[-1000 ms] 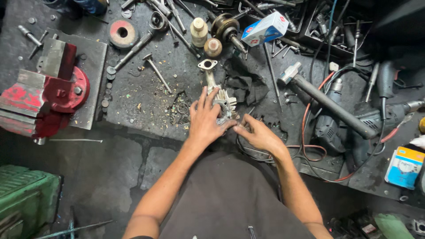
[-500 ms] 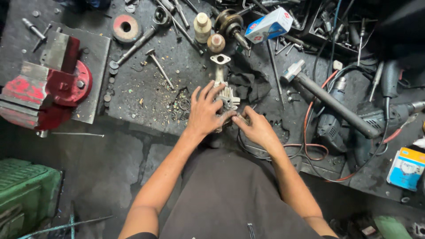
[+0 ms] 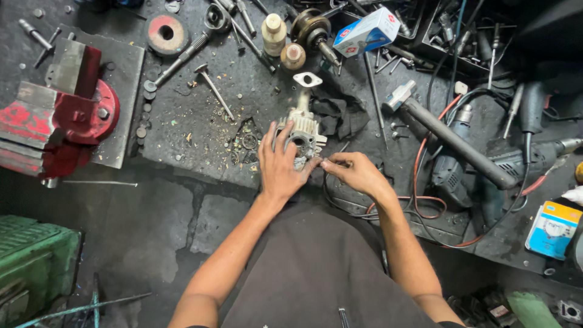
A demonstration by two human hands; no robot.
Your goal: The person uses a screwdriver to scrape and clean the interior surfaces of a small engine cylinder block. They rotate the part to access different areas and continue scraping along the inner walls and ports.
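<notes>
The finned metal part (image 3: 302,135) sits on the dark bench (image 3: 200,127) right at its near edge, in front of me, with a round bore facing up and a narrow neck running away from me to a small flange plate (image 3: 307,79). My left hand (image 3: 280,167) lies over its left side, fingers spread and curled loosely round the body to steady it. My right hand (image 3: 354,172) comes in from the right, thumb and forefinger pinched together at the part's lower right corner; whatever they nip is too small for me to make out.

As I judge it, the work is somewhere in the middle: the part is stripped bare and lies alone, with small rings, washers and chips (image 3: 243,146) scattered just left of it. None of them is back in the bore, so most of the fitting looks undone.

A black rag (image 3: 340,115) lies just beyond the part on the right. A valve (image 3: 212,88) lies further left, and a red vise (image 3: 57,115) stands at the far left edge.

Of packages: a small white and blue box (image 3: 367,30) with a red mark lies tilted at the top of the bench, well beyond the part. A flat blue carton (image 3: 552,229) with yellow trim and a white panel lies at the far right, near a power drill (image 3: 452,164) and a hammer (image 3: 452,140). A pale bottle (image 3: 274,33) stands upright at the top, left of the white box.
</notes>
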